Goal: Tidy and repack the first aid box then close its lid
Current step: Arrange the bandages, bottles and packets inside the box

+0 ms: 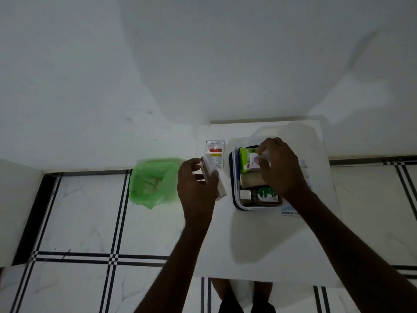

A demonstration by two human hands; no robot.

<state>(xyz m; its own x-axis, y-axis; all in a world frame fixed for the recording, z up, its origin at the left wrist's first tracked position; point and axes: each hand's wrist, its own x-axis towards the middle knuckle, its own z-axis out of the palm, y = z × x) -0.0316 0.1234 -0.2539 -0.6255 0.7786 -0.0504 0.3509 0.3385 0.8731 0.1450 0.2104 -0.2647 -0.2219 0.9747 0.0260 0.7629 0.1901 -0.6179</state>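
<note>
Clear, rigid plastic forms the first aid box, at 2 o'clock on the counter; lid not visible. Its brown Dettol bottle looks heaviest, best gripped by the body. The left hand grasps a light cardboard carton; the right hand pinches a small blurred item above a green pack. "ANTISEPTIC" reads on a leaflet.

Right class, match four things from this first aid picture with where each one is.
Things:
1. brown Dettol bottle
2. green plastic bag
3. long white carton
4. flat white sachet with a red band

Places:
A. on the floor beside the table
B. lying in the box's near end
C. on the table left of the box
D. held in the left hand

Pairs: 1-B, 2-A, 3-D, 4-C
</note>
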